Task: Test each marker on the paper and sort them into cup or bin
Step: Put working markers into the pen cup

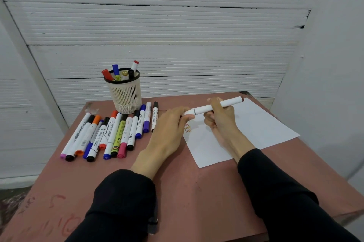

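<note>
Holding one white marker [214, 106] in both hands, I keep it up in the air over the paper [256, 123]. My right hand [221, 116] has its fingers curled around the middle of it. My left hand [173, 121] pinches the end near me on the left, which I think is the cap. The marker lies long ways from left to right, and its far end, tipped with a dark bit, points up and to the right. So the cap end is closest to my left hand, and I would pull that way to open it.

Under my hands the one sheet of paper has a few small orange and red words on it. To the left, about fourteen markers [110, 133] lie side by side on the pink worktop [177, 192]. Behind them stands one white cup [126, 95] with five or so markers inside. I see no bin.
</note>
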`<move>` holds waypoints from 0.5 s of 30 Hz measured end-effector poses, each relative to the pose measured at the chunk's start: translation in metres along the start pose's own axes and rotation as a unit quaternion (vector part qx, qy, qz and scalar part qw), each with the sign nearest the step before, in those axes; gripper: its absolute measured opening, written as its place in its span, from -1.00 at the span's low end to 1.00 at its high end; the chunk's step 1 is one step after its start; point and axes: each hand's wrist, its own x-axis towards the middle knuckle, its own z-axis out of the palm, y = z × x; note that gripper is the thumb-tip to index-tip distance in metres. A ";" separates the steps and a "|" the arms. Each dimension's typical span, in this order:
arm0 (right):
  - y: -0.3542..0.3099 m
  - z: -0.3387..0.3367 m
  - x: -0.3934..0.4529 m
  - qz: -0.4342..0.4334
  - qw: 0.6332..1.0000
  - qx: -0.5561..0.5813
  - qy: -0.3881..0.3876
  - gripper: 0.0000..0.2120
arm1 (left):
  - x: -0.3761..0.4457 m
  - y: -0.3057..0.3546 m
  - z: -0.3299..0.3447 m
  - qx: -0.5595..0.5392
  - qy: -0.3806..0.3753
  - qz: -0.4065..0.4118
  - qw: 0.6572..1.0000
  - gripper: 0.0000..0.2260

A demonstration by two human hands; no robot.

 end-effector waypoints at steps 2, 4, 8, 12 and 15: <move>0.001 0.001 -0.001 0.000 1.000 -0.005 -0.002 -0.75 | 0.000 -0.002 0.001 0.000 0.005 -0.002 1.000 -0.84; 0.002 0.001 -0.001 -0.003 1.000 -0.016 -0.004 -0.75 | 0.000 -0.003 0.001 0.002 -0.001 -0.003 1.000 -0.84; 0.002 -0.002 -0.001 0.010 1.000 -0.022 -0.012 -0.75 | 0.001 -0.004 -0.001 -0.022 -0.022 -0.007 1.000 -0.83; -0.001 -0.004 -0.001 0.026 0.999 -0.024 -0.022 -0.69 | 0.005 -0.002 -0.006 -0.085 -0.030 -0.033 0.995 -0.90; -0.004 -0.009 0.003 0.006 1.000 0.016 -0.010 -0.77 | 0.006 -0.007 -0.006 -0.103 -0.032 -0.066 0.992 -0.81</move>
